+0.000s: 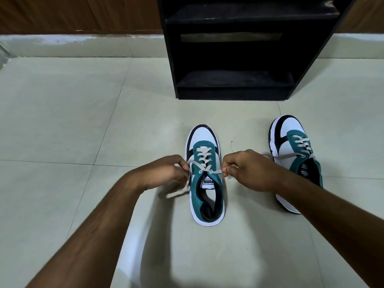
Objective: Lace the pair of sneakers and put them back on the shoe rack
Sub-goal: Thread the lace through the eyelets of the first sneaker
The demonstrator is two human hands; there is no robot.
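A teal, white and black sneaker (205,183) stands on the floor in the middle, toe pointing away from me, its cream lace (202,159) crossed through the eyelets. My left hand (164,173) pinches the lace's left end beside the shoe. My right hand (247,169) pinches the right end, pulled out sideways. The second sneaker (291,142) stands to the right, laced, partly hidden behind my right forearm. The black shoe rack (232,59) stands beyond them against the wall.
Pale tiled floor (83,121) spreads all around, wide on the left. A wooden wall panel (72,13) with a pale skirting runs along the back. The rack's lower shelf (234,80) is open toward me.
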